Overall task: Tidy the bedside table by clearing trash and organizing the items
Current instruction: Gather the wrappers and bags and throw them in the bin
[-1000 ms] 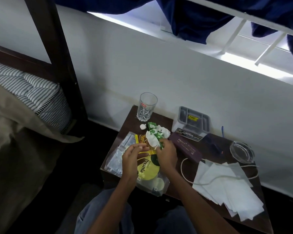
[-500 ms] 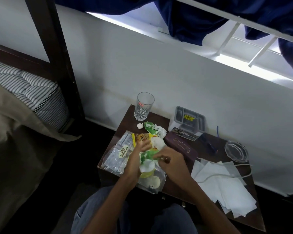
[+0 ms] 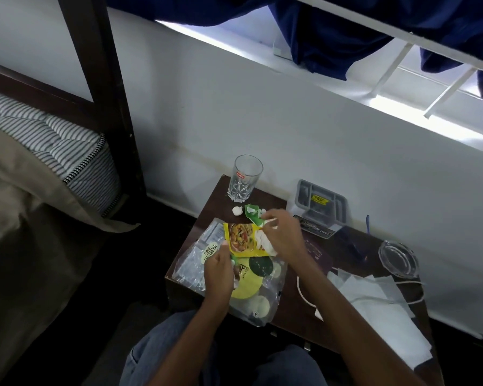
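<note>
On the dark wooden bedside table [image 3: 290, 310] lies a clear plastic bag [image 3: 195, 260] with yellow and green labels, and a yellow food packet [image 3: 239, 239] on top of it. My left hand [image 3: 219, 270] is closed on a crumpled green and white wrapper over the bag. My right hand [image 3: 282, 235] reaches toward the back, its fingers pinching crumpled white and green wrapper scraps [image 3: 253, 213]. A small white paper ball [image 3: 237, 210] lies beside them. A cut-glass tumbler [image 3: 244, 178] stands at the back left corner.
A grey organiser tray [image 3: 321, 203], a dark purple case [image 3: 315, 252], a blue pen [image 3: 368, 224] and a glass ashtray [image 3: 398, 257] sit at the back. White paper sheets [image 3: 382, 307] and a white cable [image 3: 304, 293] lie right. A bed with striped mattress [image 3: 62, 151] is left.
My right hand has moved from the bag toward the back of the table onto the wrapper scraps. My left hand has slid down the bag with a crumpled wrapper in it.
</note>
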